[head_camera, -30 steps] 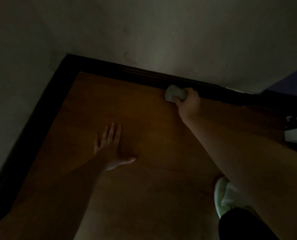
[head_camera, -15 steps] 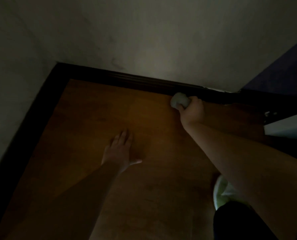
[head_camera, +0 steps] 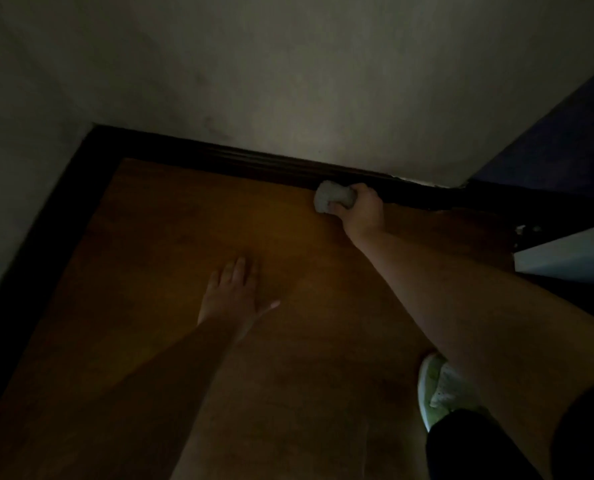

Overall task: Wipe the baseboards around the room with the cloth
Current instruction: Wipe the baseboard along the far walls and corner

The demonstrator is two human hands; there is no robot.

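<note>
The room is dim. A dark baseboard runs along the foot of the far wall and turns down the left wall at the corner. My right hand is shut on a pale bunched cloth, which presses against the lower edge of the far baseboard where it meets the floor. My left hand lies flat on the brown wooden floor with its fingers spread, holding nothing, well short of the baseboard.
My pale green shoe stands on the floor at lower right. A dark blue surface and a white edge close off the right side. Grey walls rise behind the baseboard.
My right hand has slid the cloth a little leftward along the far baseboard. My left hand stays planted on the floor; the view has shifted slightly.
</note>
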